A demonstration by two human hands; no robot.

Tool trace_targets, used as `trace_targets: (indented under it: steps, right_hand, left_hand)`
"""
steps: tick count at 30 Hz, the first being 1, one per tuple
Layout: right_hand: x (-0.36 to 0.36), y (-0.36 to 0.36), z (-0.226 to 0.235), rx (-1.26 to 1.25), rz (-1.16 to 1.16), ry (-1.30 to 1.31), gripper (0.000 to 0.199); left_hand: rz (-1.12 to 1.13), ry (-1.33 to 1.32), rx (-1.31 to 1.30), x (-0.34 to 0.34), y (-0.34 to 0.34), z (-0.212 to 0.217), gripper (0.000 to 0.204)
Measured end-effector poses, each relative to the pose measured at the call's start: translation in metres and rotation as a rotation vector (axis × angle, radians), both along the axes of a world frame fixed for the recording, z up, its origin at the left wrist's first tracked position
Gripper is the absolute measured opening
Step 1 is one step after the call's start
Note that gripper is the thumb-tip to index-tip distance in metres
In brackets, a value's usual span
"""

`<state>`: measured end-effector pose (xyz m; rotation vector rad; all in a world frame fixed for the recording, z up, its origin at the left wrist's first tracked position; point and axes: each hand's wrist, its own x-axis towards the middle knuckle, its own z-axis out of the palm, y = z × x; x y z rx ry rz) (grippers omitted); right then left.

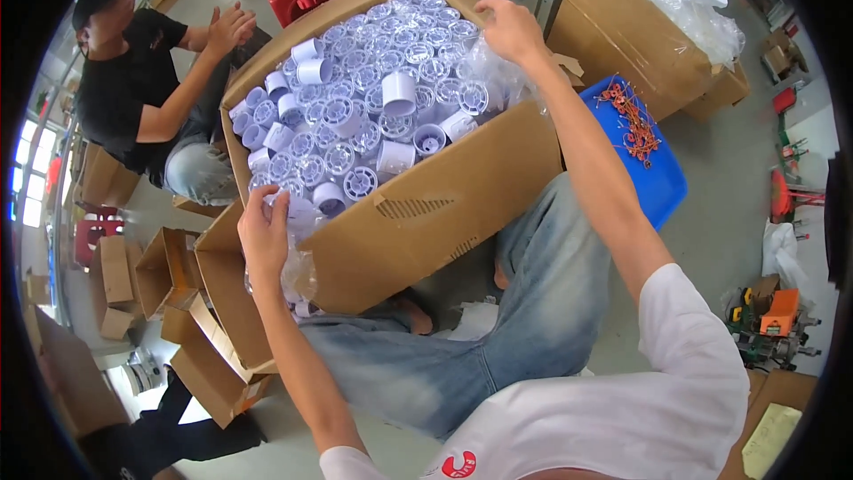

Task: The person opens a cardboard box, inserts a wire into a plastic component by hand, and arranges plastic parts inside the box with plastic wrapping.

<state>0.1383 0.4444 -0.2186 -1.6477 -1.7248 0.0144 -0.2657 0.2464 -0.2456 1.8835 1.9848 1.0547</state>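
Observation:
A large open cardboard box (418, 213) stands before me, filled with white plastic spools (399, 93), some upright and some lying on their sides. A clear plastic bag (499, 71) lines it, its loose film bunched at the right side and the near left corner. At that left corner, my left hand (264, 236) is closed in a pinch on the film. Over the far right side, my right hand (514, 31) has curled fingers closed on the bag's edge; the fingertips are partly hidden.
A blue tray (657, 182) with small orange-and-wire parts (635, 124) sits right of the box. Behind it stands another carton (622, 27) topped with clear film. A co-worker (133, 80) sits at the left, hands together. Cartons (209, 364) crowd the left floor.

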Motion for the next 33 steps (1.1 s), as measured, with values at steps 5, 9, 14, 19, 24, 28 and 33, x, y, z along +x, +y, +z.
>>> trace_targets:
  steps: [5, 9, 14, 19, 24, 28, 33]
  right_hand:
    - [-0.008, -0.002, 0.014, 0.050, -0.002, -0.026, 0.030]
    - [-0.001, -0.001, 0.027, 0.279, 0.076, 0.066, 0.024]
    - [0.002, -0.016, 0.023, 0.143, 0.069, 0.215, 0.027]
    - [-0.006, -0.012, 0.024, 0.205, 0.031, 0.418, 0.026]
    - [-0.014, -0.018, 0.034, 0.227, -0.035, 0.222, 0.029]
    - [0.005, -0.016, 0.028, 0.189, -0.100, 0.099, 0.028]
    - [-0.003, -0.031, 0.060, 0.145, 0.021, 0.118, 0.028]
  left_hand:
    - [-0.058, 0.110, -0.070, -0.005, 0.005, 0.000, 0.020]
    - [-0.025, 0.183, 0.021, 0.000, 0.013, -0.007, 0.020]
    - [0.090, 0.066, 0.120, 0.012, -0.002, 0.012, 0.020]
    - [0.005, 0.381, 0.177, -0.001, 0.013, -0.009, 0.021]
    - [0.101, 0.408, 0.123, 0.006, 0.012, -0.011, 0.021]
    - [0.137, 0.224, 0.148, 0.028, 0.013, 0.011, 0.022]
    - [0.219, 0.077, 0.260, 0.019, 0.012, 0.014, 0.022]
